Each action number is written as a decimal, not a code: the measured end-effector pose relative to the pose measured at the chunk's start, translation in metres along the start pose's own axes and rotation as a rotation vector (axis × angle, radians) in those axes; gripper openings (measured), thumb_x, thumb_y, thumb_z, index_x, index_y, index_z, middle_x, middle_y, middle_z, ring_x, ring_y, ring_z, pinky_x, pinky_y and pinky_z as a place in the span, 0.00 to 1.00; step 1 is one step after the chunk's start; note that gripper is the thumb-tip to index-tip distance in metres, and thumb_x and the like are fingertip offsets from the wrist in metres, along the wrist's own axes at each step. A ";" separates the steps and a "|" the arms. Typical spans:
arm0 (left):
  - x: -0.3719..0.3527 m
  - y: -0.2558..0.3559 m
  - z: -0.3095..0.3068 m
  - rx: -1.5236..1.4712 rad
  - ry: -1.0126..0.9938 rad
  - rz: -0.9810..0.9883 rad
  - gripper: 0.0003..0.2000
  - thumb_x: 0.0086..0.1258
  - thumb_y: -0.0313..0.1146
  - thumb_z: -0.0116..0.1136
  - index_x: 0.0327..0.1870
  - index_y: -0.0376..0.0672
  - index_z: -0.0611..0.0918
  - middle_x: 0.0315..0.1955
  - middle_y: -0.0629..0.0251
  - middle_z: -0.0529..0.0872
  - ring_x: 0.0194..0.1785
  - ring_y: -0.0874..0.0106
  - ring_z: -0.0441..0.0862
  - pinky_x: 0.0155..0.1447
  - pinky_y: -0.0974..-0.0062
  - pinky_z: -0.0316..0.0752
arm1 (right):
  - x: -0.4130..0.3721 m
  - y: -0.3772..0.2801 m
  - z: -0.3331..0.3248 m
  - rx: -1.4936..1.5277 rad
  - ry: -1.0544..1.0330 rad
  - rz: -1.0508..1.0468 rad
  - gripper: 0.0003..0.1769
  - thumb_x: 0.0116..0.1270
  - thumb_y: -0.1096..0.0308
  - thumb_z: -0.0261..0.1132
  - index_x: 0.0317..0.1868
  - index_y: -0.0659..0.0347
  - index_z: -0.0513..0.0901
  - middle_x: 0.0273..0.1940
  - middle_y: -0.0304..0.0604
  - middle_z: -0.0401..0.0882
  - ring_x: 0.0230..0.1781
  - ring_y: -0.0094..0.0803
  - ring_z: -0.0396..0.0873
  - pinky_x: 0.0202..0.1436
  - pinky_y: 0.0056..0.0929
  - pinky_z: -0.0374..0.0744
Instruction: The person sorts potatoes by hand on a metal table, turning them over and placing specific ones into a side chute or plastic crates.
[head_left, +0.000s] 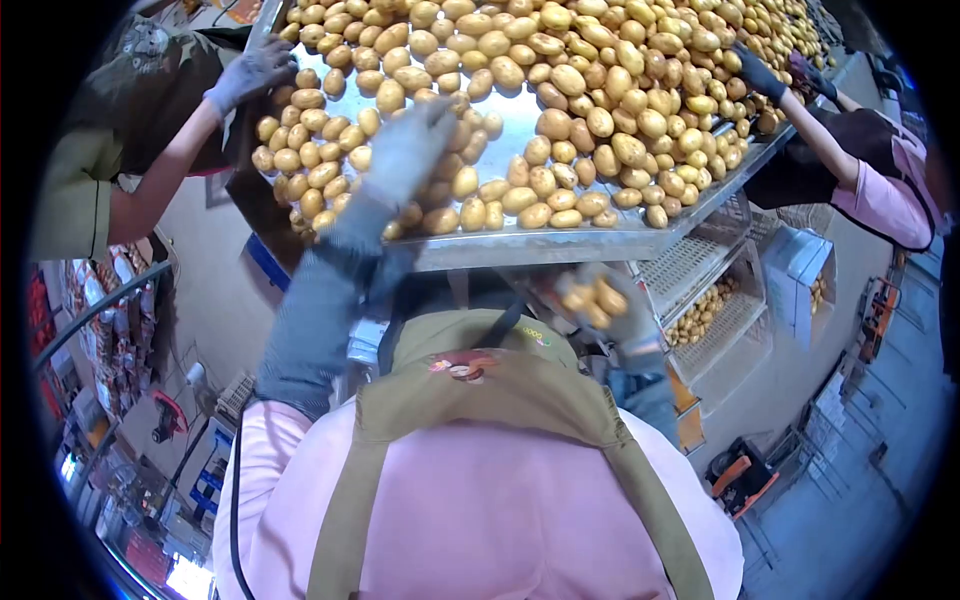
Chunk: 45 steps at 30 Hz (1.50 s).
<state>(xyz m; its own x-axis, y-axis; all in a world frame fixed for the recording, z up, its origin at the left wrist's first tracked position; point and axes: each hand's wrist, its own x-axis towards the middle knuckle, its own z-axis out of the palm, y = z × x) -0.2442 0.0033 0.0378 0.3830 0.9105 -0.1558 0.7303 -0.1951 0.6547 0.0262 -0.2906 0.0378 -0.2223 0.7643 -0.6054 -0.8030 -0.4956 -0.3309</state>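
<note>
Many yellow-brown potatoes point(565, 80) lie on a metal sorting table point(520, 130) in front of me. My left hand point(412, 145), in a grey glove, reaches over the potatoes near the front edge; motion smears its fingers, and I cannot tell their grip. Below that edge, on the right, my gloved right hand point(630, 312) is closed around a few potatoes point(597, 299), blurred too.
A co-worker's gloved hand point(250, 76) rests at the table's left side, and another's dark-gloved hand point(758, 74) touches the pile on the right. Below stand plastic crates point(735, 325) with potatoes and a light blue box point(795, 275).
</note>
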 end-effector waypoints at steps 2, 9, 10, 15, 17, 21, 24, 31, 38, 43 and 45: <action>0.044 -0.013 0.008 0.268 -0.024 0.137 0.18 0.77 0.42 0.56 0.64 0.55 0.82 0.57 0.58 0.86 0.57 0.57 0.85 0.59 0.61 0.80 | -0.067 -0.029 -0.025 -0.128 0.232 -0.014 0.26 0.81 0.46 0.54 0.55 0.65 0.79 0.50 0.51 0.83 0.44 0.35 0.83 0.47 0.25 0.84; 0.115 0.000 0.021 0.602 -0.339 0.055 0.21 0.73 0.38 0.55 0.66 0.51 0.80 0.57 0.52 0.86 0.60 0.54 0.84 0.63 0.57 0.78 | -0.077 -0.110 -0.159 -0.502 1.043 -0.765 0.26 0.77 0.54 0.64 0.65 0.64 0.77 0.61 0.50 0.80 0.57 0.35 0.81 0.61 0.34 0.80; 0.114 -0.007 0.023 0.518 -0.327 0.054 0.21 0.73 0.39 0.55 0.66 0.51 0.80 0.57 0.51 0.86 0.60 0.54 0.84 0.63 0.57 0.78 | -0.049 -0.111 -0.112 -0.676 1.050 -0.885 0.23 0.77 0.60 0.65 0.65 0.65 0.78 0.60 0.49 0.81 0.56 0.34 0.81 0.61 0.32 0.79; 0.081 -0.037 0.016 -0.144 -0.231 -0.010 0.22 0.74 0.42 0.59 0.67 0.48 0.79 0.52 0.57 0.88 0.51 0.64 0.87 0.55 0.69 0.80 | 0.131 -0.055 0.071 -1.642 0.284 -0.883 0.27 0.62 0.81 0.65 0.64 0.58 0.81 0.60 0.50 0.84 0.62 0.42 0.81 0.67 0.33 0.78; 0.048 -0.038 0.003 -0.695 -0.224 -0.179 0.23 0.76 0.39 0.60 0.70 0.46 0.77 0.50 0.65 0.88 0.46 0.73 0.85 0.49 0.79 0.79 | 0.207 -0.044 0.088 -2.026 0.135 -0.973 0.28 0.60 0.74 0.68 0.62 0.50 0.83 0.63 0.48 0.81 0.63 0.48 0.79 0.65 0.39 0.80; -0.022 -0.019 -0.033 -1.208 -0.208 -0.420 0.26 0.78 0.39 0.57 0.75 0.45 0.72 0.52 0.71 0.84 0.39 0.83 0.79 0.40 0.86 0.77 | 0.268 -0.048 0.126 -2.411 0.064 -0.557 0.24 0.58 0.67 0.70 0.57 0.46 0.84 0.60 0.43 0.79 0.62 0.54 0.74 0.61 0.41 0.82; -0.043 -0.032 -0.019 -1.368 -0.104 -0.434 0.26 0.79 0.41 0.58 0.74 0.41 0.72 0.48 0.70 0.84 0.37 0.84 0.78 0.39 0.88 0.76 | 0.274 -0.060 0.125 -2.400 -0.053 -0.563 0.22 0.67 0.67 0.66 0.61 0.42 0.83 0.59 0.47 0.78 0.60 0.48 0.80 0.58 0.42 0.83; -0.056 -0.030 0.008 -1.049 -0.195 -0.406 0.16 0.80 0.37 0.60 0.64 0.43 0.78 0.33 0.72 0.80 0.29 0.83 0.77 0.29 0.86 0.73 | 0.116 -0.069 0.082 -1.578 0.225 -0.681 0.17 0.70 0.69 0.65 0.58 0.57 0.80 0.48 0.51 0.81 0.44 0.44 0.82 0.51 0.38 0.80; -0.044 -0.004 0.058 -0.584 -0.187 -0.250 0.17 0.78 0.34 0.62 0.63 0.41 0.79 0.44 0.63 0.87 0.33 0.82 0.79 0.33 0.83 0.75 | -0.170 -0.023 -0.157 -0.184 1.013 -0.479 0.17 0.78 0.59 0.61 0.57 0.63 0.83 0.38 0.37 0.80 0.37 0.21 0.77 0.35 0.24 0.78; -0.051 0.047 0.044 -1.477 -0.517 -0.341 0.24 0.82 0.40 0.53 0.73 0.42 0.67 0.65 0.55 0.77 0.59 0.66 0.80 0.55 0.70 0.79 | -0.126 -0.044 -0.083 -0.579 1.067 -0.509 0.20 0.80 0.57 0.54 0.65 0.56 0.80 0.45 0.37 0.82 0.33 0.22 0.77 0.33 0.22 0.78; -0.052 0.050 0.058 -1.644 -0.621 -0.201 0.28 0.84 0.40 0.48 0.79 0.40 0.59 0.73 0.53 0.70 0.70 0.62 0.77 0.70 0.69 0.77 | -0.060 -0.025 -0.048 -0.220 0.646 -0.479 0.20 0.78 0.59 0.57 0.64 0.56 0.81 0.49 0.38 0.83 0.41 0.27 0.79 0.42 0.28 0.80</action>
<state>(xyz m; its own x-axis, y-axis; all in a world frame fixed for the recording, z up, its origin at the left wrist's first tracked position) -0.1948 -0.0753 0.0357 0.7905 0.5361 -0.2961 -0.3321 0.7814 0.5282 0.0858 -0.3439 0.0472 0.5305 0.5590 -0.6373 -0.5885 -0.2982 -0.7515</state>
